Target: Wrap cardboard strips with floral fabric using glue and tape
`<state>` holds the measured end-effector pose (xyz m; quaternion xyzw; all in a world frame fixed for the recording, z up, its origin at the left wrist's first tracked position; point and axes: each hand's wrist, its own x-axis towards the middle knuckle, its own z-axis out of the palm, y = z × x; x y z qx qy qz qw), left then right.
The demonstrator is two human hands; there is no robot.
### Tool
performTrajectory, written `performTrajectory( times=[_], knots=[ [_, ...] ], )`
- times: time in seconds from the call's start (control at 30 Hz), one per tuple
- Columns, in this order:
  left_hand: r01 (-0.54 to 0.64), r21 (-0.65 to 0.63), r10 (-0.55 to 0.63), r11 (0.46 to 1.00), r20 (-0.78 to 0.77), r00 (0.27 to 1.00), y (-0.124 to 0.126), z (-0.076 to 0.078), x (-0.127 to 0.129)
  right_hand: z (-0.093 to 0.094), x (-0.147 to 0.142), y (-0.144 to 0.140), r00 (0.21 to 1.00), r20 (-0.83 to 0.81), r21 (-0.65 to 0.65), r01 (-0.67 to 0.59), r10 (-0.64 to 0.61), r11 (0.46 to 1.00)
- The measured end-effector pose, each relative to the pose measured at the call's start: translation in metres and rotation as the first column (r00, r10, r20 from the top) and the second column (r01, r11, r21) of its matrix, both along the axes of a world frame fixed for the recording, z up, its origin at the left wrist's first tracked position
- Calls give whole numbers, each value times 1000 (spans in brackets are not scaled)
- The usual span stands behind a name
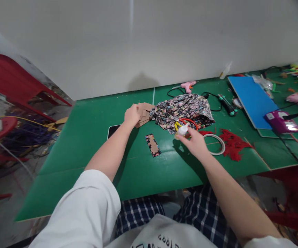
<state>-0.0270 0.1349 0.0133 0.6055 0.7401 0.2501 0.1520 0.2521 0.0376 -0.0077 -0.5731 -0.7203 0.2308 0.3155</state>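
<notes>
Cardboard pieces [144,113], brown and loosely stacked, lie at the far middle of the green bench [86,144]. The left hand [131,115] rests on the left edge of this stack, fingers curled down onto it; whether it grips a piece or only presses on it cannot be told. Just near of that hand lies a dark phone or tablet [112,130], partly hidden by the forearm. Right of it, a small fabric-covered rectangle [153,145] lies flat and apart from both hands.

Farther right, patterned fabric [183,109] is heaped against the cardboard. Scissors with red and yellow handles [186,123] lie on its near edge. The right hand [194,141] is raised just above the bench, thumb and fingers pinched on a small white object [183,130], probably a glue bottle or cap; its exact kind is unclear. A roll of tape [215,144] lies just right of that hand, beside red trimmings [233,144]. A pink glue gun [188,85] and a blue board [252,100] lie farther off.

Judged step: selecting a cardboard piece while the white object is held ready. The next move would call for lifting one piece cleanly off the stack and bringing it near, without disturbing the fabric.
</notes>
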Motion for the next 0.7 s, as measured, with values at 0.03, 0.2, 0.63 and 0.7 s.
performTrajectory(
  times=[0.03, 0.2, 0.63, 0.7],
  knots=[
    [-13, -9, 14, 1000, 49, 999, -6, 2, -4, 5, 7, 4, 997, -23, 11, 70, -70, 997],
    [-54, -77, 76, 996, 325, 943, -82, -6, -4, 16, 37, 24, 944, -144, 54, 306, -296, 950],
    [-387, -48, 319, 921, 662, 678, -195, -49, 24, -3, 119, 87, 676, 158, 213, 688, -719, 694],
    [-438, 16, 344, 899, 592, 729, -199, -49, 24, -8, 126, 89, 662, 148, 217, 703, -735, 677]
  ],
)
